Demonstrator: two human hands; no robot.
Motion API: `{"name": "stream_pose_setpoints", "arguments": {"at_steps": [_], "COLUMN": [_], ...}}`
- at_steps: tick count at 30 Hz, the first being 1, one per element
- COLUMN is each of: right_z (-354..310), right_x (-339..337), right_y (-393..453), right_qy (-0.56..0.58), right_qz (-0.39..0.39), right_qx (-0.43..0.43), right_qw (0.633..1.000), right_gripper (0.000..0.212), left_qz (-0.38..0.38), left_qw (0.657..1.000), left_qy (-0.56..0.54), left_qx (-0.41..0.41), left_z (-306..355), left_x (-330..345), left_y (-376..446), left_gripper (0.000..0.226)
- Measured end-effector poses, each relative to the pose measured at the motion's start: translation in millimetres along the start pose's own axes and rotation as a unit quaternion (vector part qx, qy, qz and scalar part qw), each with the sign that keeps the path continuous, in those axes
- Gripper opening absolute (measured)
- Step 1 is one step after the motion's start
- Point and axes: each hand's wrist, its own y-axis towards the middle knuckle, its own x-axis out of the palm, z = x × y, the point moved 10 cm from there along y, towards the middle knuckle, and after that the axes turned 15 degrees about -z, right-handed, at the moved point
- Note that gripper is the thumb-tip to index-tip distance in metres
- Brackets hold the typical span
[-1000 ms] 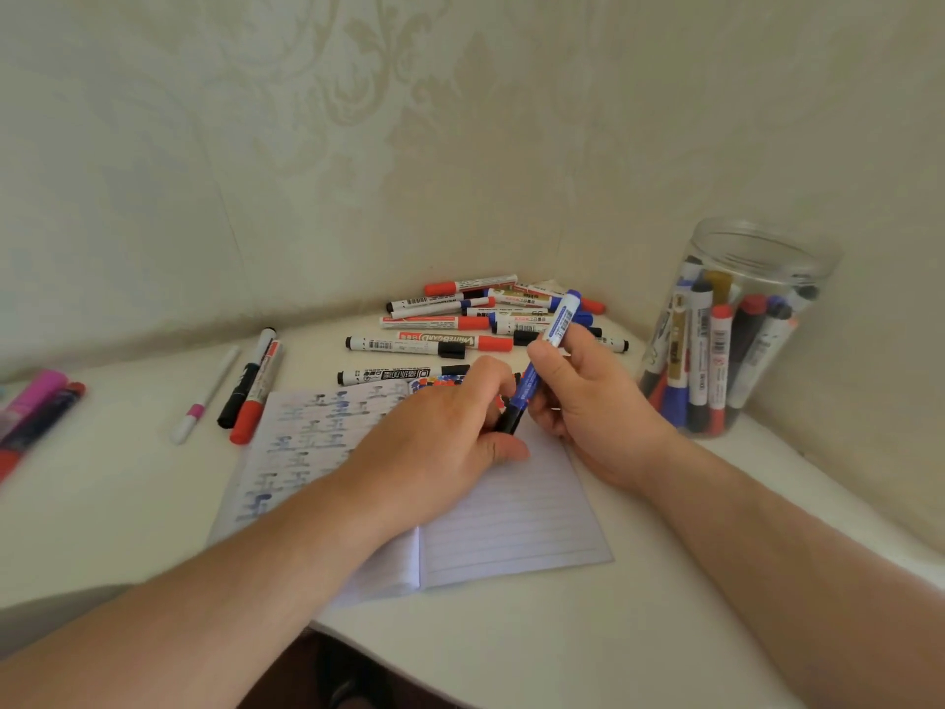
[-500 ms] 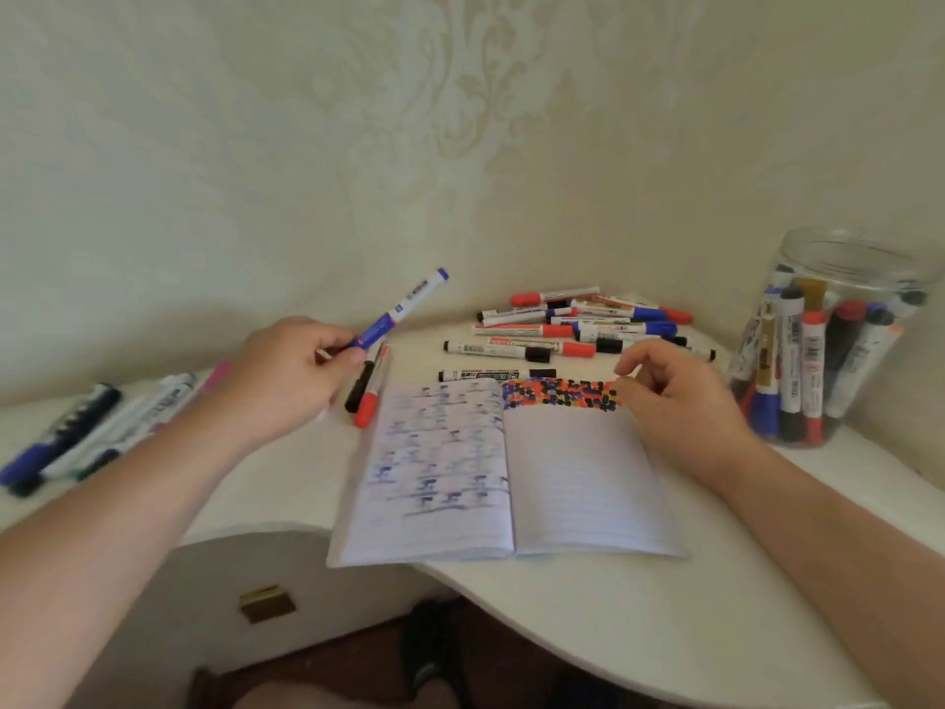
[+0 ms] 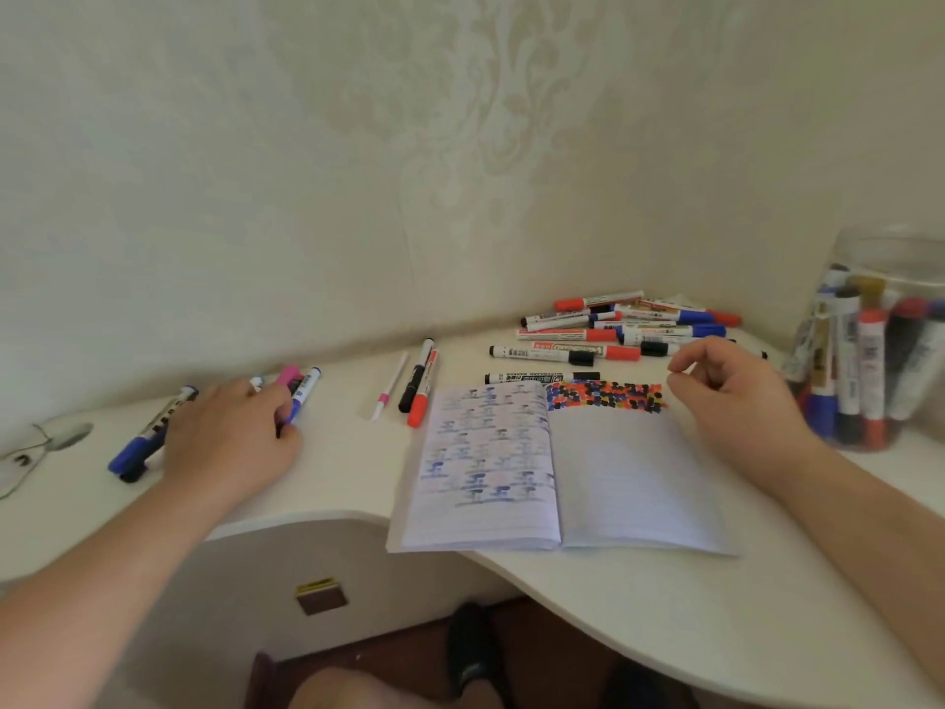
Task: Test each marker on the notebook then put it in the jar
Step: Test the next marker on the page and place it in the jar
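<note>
At nine o'clock on the surface (image 3: 347,468), the left hand (image 3: 230,442) pinches a blue marker (image 3: 302,396); the right hand (image 3: 736,396) hovers with fingers (image 3: 688,358) loosely curled, empty, beside the notebook (image 3: 557,468); jar (image 3: 869,350) at three o'clock.

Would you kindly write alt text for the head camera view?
A person's left hand sets a blue marker among discarded markers at the left, while the right hand hovers, loosely curled, over an open notebook. A pile of markers and a marker-filled jar sit beyond.
</note>
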Motion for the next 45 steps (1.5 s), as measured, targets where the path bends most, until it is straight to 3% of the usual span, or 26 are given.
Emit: {"name": "stream_pose_setpoints", "arguments": {"at_steps": [3,6,10,14,17,21,24,26,29,31,33,37,40,45], "right_z": [0,0,0,4,3,0,-6,-18,-28,-28,-26,-15,-12,-13], "right_x": [1,2,0,-3,-2,1,3,9,26,36,34,25,24,32], "right_y": [2,3,4,6,7,6,4,0,-6,-9,-9,-5,-2,-6], "right_qy": [-0.004,-0.015,-0.005,0.013,0.013,0.013,0.099,0.153,0.207,0.284,0.31,0.34,0.357,0.352], "right_qz": [0.002,0.003,0.006,0.014,0.001,-0.011,-0.034,-0.079,-0.172,-0.23,-0.242,-0.192,-0.168,-0.183], "right_qx": [0.002,0.007,0.008,0.013,0.007,-0.004,-0.016,-0.04,-0.055,-0.044,-0.027,0.004,0.003,-0.006], "right_qw": [1.0,1.0,1.0,1.0,1.0,1.0,0.994,0.984,0.961,0.93,0.919,0.921,0.919,0.918], "right_gripper": [0.02,0.02,0.019,0.021,0.02,0.009,0.017,0.029,0.039,0.032,0.019,0.006,0.02,0.027], "left_qz": [0.007,-0.015,-0.066,-0.088,-0.099,0.014,0.169,0.217,0.138,0.156,0.128,-0.044,-0.103,-0.104], "left_qw": [0.999,0.99,0.954,0.949,0.947,0.939,0.874,0.836,0.824,0.794,0.789,0.785,0.802,0.825], "left_qy": [-0.033,-0.11,-0.186,-0.102,-0.095,-0.104,-0.15,-0.167,-0.24,-0.26,-0.308,-0.449,-0.382,-0.311], "left_qx": [-0.011,0.087,0.227,0.284,0.292,0.327,0.43,0.476,0.494,0.527,0.516,0.425,0.448,0.461], "left_z": [26,97,207,279,294,303,316,327,339,340,337,331,345,359], "left_x": [-11,-23,-37,-30,-19,-39,-83,-101,-103,-107,-104,-72,-58,-46], "left_y": [9,29,47,45,46,30,-11,-37,-43,-55,-52,-31,-39,-46], "left_gripper": [0.007,0.008,0.026,0.028,0.024,0.023,0.022,0.02,0.017,0.02,0.023,0.02,0.036,0.021]}}
